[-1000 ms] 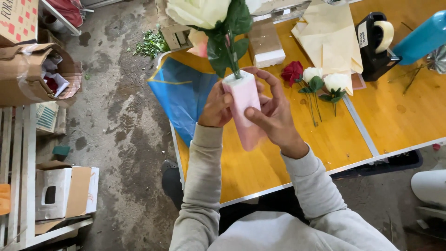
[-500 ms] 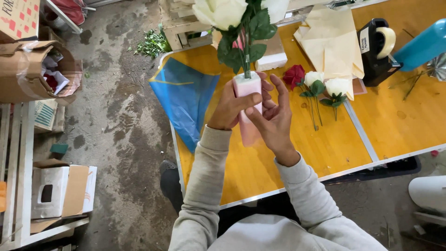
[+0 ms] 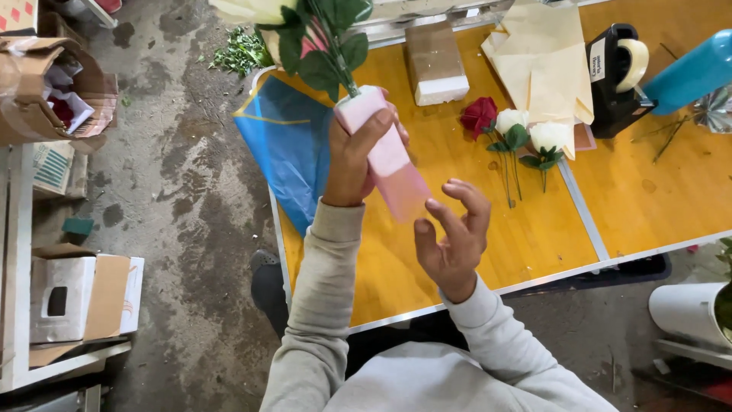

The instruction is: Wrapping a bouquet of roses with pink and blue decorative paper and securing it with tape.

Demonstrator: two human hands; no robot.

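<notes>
My left hand [image 3: 352,156] has its fingers clamped on one pink-wrapped bouquet [image 3: 385,156]; my right hand [image 3: 451,233], fingers apart, hovers above the bench [image 3: 457,297] edge; three roses [image 3: 515,130] lie well apart.

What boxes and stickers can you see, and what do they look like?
Torn brown box: top left, open, papers inside.
White-and-brown carton: lower left, hole in its side.
Wrapped block: table's far edge, brown over white.
White label: on the black tape holder, small rectangle.
</notes>
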